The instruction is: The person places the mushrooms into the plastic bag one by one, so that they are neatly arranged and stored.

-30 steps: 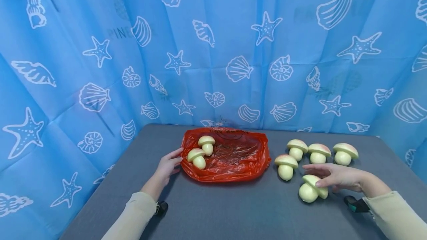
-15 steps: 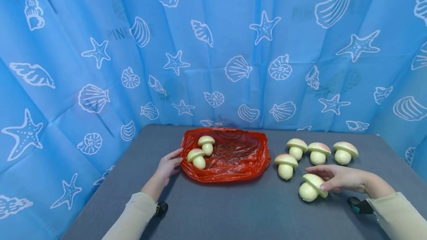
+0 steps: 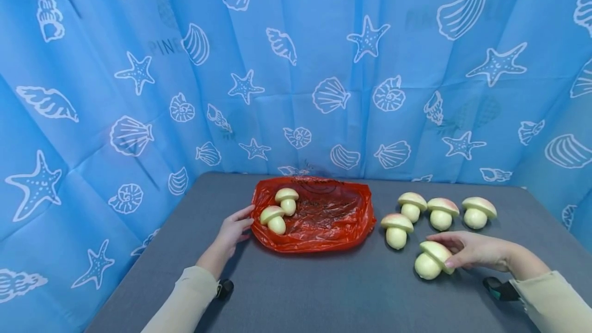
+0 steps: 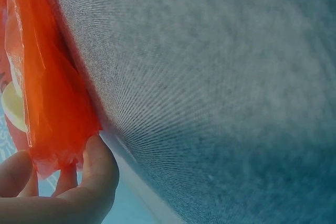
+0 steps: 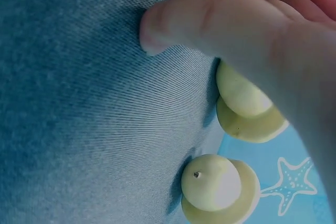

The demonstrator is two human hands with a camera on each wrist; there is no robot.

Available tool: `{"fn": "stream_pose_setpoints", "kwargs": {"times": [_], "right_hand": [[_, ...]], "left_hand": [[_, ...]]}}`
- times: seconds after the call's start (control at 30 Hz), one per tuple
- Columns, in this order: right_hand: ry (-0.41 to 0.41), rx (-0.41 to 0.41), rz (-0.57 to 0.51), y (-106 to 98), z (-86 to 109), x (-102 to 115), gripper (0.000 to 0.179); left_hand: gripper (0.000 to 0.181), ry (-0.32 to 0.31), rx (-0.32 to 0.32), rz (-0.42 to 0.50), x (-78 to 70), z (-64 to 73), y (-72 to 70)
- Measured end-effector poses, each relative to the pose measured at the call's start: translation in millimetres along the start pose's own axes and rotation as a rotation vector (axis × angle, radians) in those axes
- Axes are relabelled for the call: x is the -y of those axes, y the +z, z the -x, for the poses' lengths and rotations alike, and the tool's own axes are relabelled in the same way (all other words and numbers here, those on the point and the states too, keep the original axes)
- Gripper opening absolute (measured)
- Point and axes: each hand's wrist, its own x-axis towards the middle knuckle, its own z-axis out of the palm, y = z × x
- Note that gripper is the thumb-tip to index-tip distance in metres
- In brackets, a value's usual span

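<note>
My left hand [image 3: 233, 231] is at the left end of a red plastic bag [image 3: 330, 240]. In the left wrist view its fingers [image 4: 100, 166] and thumb sit around the bag's crinkled edge. Two pale mushrooms [image 3: 276, 220] lie inside the bag, at its left end. My right hand [image 3: 481, 251] is over a tilted mushroom [image 3: 427, 266] on the table; the thumb touches its cap and the fingers curve behind, their tips partly hidden. The right wrist view shows the thumb [image 5: 184, 22] near the cloth, not that mushroom.
Several more mushrooms [image 3: 396, 238] stand behind and left of my right hand, caps up, some tinged pink. A grey cloth covers the table [image 3: 324, 292]. A blue curtain [image 3: 296, 91] with shell prints hangs along the back and sides.
My right hand has shifted slightly right and toward me, its fingers coming down closer around the tilted mushroom's cap. That mushroom stays in place. My left hand and the bag have not moved.
</note>
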Motion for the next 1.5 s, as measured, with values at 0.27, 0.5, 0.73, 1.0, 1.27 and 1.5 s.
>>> {"fn": "stream_pose_setpoints", "kwargs": {"times": [0.27,0.5,0.73,1.0,1.27,1.5], "right_hand": [[-0.019,-0.014,0.026,5,4.9,3,0.062],[-0.027,-0.043,0.027,7,10.5,6,0.055],[-0.051,-0.081,0.02,13,14.3,20,0.049],[-0.133,-0.126,0.048,18,12.7,44,0.053],[-0.169,-0.218,0.045,25,0.3,58,0.052],[-0.251,-0.302,-0.032,32,-17.1,68,0.049]], "left_hand": [[0.045,0.009,0.004,0.001,0.9,1.6,1.0],[0.045,0.004,-0.001,0.004,0.9,1.4,0.1],[0.044,-0.001,-0.006,0.001,1.6,0.7,1.7],[0.045,0.001,-0.004,0.005,1.3,-1.0,0.8],[0.045,0.006,0.009,0.013,1.9,-2.3,-0.2],[0.045,-0.004,0.002,-0.001,0.7,-0.5,-0.3]]}}
